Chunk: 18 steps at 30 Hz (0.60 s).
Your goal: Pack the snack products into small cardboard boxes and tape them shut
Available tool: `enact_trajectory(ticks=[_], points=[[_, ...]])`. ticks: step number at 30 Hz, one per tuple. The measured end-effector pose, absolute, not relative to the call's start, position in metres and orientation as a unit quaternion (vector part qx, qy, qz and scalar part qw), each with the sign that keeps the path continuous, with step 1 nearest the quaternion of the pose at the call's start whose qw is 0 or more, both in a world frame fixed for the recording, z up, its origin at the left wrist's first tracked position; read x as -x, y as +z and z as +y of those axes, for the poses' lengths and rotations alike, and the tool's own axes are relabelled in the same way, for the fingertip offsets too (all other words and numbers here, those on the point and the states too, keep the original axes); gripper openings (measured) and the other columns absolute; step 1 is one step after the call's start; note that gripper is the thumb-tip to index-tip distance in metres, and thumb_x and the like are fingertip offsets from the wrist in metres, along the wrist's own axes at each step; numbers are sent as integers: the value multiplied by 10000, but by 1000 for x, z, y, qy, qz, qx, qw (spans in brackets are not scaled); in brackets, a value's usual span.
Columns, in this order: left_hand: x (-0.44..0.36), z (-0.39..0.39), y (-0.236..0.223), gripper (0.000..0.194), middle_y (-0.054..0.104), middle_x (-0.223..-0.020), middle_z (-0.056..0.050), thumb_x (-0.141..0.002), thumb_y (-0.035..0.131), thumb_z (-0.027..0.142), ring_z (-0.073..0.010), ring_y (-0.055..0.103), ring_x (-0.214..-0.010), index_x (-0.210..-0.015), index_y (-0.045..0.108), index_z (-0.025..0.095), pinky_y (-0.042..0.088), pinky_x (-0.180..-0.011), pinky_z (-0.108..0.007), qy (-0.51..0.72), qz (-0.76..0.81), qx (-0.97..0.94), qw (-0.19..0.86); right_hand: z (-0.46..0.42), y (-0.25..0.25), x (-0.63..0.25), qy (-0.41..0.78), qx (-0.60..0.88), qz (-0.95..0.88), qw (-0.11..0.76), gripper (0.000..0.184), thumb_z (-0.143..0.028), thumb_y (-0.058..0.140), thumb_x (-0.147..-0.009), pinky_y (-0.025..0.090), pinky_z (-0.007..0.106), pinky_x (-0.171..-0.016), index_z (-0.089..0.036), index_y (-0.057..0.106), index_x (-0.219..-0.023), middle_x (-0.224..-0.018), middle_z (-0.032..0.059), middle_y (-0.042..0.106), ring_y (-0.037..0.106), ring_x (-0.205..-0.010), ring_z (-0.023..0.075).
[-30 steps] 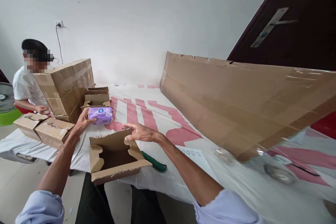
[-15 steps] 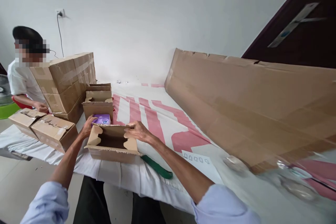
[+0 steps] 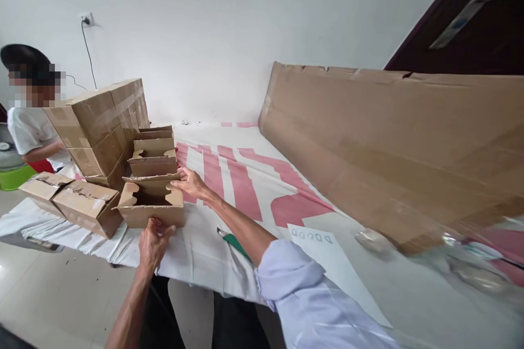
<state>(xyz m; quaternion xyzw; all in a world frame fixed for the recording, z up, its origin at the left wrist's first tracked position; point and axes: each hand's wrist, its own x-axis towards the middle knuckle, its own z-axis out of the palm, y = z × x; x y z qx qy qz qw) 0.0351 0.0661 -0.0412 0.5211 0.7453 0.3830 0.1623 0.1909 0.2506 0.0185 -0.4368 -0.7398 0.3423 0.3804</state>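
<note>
An open-topped cardboard box (image 3: pixel 153 216) stands on the cloth-covered table near its front edge, flaps raised. My right hand (image 3: pixel 190 182) is closed on its raised back flap at the right corner, thumb and fingers pinching the cardboard. Against the lower front of the box is my left hand (image 3: pixel 154 245), its fingers bent and bearing on the front wall. Directly behind stands another open cardboard box (image 3: pixel 153 166). Right of my box, a green-handled cutter (image 3: pixel 234 244) lies partly under my right forearm. The inside of the near box is dark.
Two closed cartons (image 3: pixel 88 207) sit to the left, before a tall stack of taped cartons (image 3: pixel 96 125). A co-worker (image 3: pixel 35 131) sits beyond them. A large cardboard sheet (image 3: pixel 368 147) leans along the right. A paper sheet (image 3: pixel 327 256) and clear plastic items (image 3: pixel 374 241) lie there.
The near box has moved left and back, against the row of boxes. My left hand has gone from a purple package behind the box to its front. The purple package is now hidden.
</note>
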Motion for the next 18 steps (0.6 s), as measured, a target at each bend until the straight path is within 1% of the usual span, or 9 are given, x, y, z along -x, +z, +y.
enact_trajectory(ticks=[2, 3, 5, 8, 11, 14, 18], points=[[-36, 85, -45, 308, 724, -765, -41, -842, 739, 488, -289, 721, -784, -837, 526, 266, 430, -657, -334, 373, 769, -498, 146, 237, 15, -210, 343, 435, -731, 398, 576, -429, 780, -834, 583, 334, -852, -204, 642, -1346, -1237, 116, 731, 703, -1049, 227], [-34, 93, -46, 317, 716, -761, -45, -857, 728, 496, -295, 714, -784, -830, 509, 268, 405, -649, -332, 369, 778, -490, 138, 227, 11, -223, 338, 437, -729, 404, 598, -442, 764, -853, 590, 363, -893, -212, 620, -1386, -1290, 130, 715, 699, -1100, 242], [-28, 107, -47, 339, 706, -767, -45, -864, 727, 506, -293, 701, -793, -815, 488, 270, 374, -649, -326, 364, 787, -482, 126, 203, -2, -254, 309, 446, -733, 411, 554, -445, 725, -887, 587, 409, -952, -226, 623, -1386, -1299, 127, 710, 695, -1136, 261], [-18, 128, -47, 357, 689, -769, -29, -861, 733, 505, -270, 684, -793, -794, 473, 270, 357, -654, -316, 361, 784, -491, 114, 160, -33, -302, 226, 476, -752, 395, 436, -416, 670, -923, 569, 437, -1014, -242, 660, -1323, -1240, 99, 722, 683, -1170, 279], [-7, 156, -44, 350, 658, -744, -14, -860, 724, 501, -258, 667, -780, -796, 470, 270, 360, -657, -314, 363, 775, -505, 107, 121, -71, -341, 150, 514, -767, 354, 392, -377, 653, -927, 576, 444, -1004, -252, 670, -1299, -1237, 102, 727, 679, -1182, 299], [6, 192, -40, 335, 644, -741, -13, -844, 743, 479, -259, 660, -797, -803, 489, 264, 396, -687, -324, 364, 759, -527, 113, 95, -105, -364, 101, 534, -775, 323, 374, -359, 650, -918, 596, 442, -918, -254, 672, -1276, -1208, 107, 737, 700, -1108, 309], [19, 248, -36, 281, 667, -780, -29, -849, 785, 419, -256, 669, -855, -822, 584, 225, 479, -750, -338, 356, 736, -557, 148, 80, -133, -372, 55, 544, -768, 334, 314, -350, 593, -966, 579, 464, -924, -262, 678, -1255, -1217, 109, 731, 694, -1114, 315]])
